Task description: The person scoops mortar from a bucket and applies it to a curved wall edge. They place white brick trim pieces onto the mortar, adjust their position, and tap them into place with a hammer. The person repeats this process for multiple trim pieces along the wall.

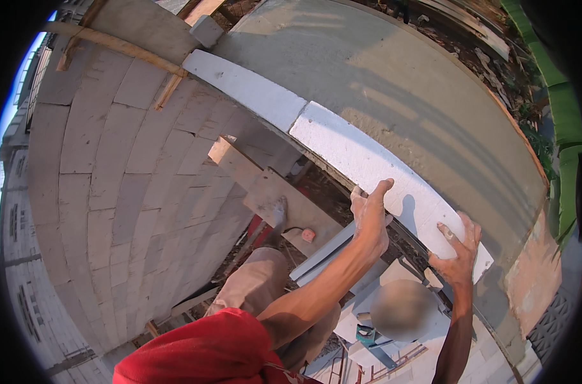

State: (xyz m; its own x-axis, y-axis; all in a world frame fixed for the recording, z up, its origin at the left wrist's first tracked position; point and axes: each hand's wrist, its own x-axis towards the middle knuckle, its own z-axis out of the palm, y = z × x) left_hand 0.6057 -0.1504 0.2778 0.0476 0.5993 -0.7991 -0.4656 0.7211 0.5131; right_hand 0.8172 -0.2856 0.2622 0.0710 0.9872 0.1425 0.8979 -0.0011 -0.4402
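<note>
A long white block [374, 160], like lightweight concrete, lies along the near edge of a grey slab. My right hand [458, 249] grips its right end, with fingers over the top and toward the far side. My left hand [369, 217] is at the block's near edge, fingers apart and pointing up. A shadow falls on the block beside it, and whether the palm touches the block is hard to tell. A second white block [246, 86] lies end to end with the first, with a narrow joint between them.
The grey cement slab [368, 70] stretches beyond the blocks. A block wall [125, 173] rises on the left. Below me are a wooden plank [291, 205] under my foot, a grey metal bar [326, 249] and a blurred round shape [403, 308]. Timber [115, 43] crosses at upper left.
</note>
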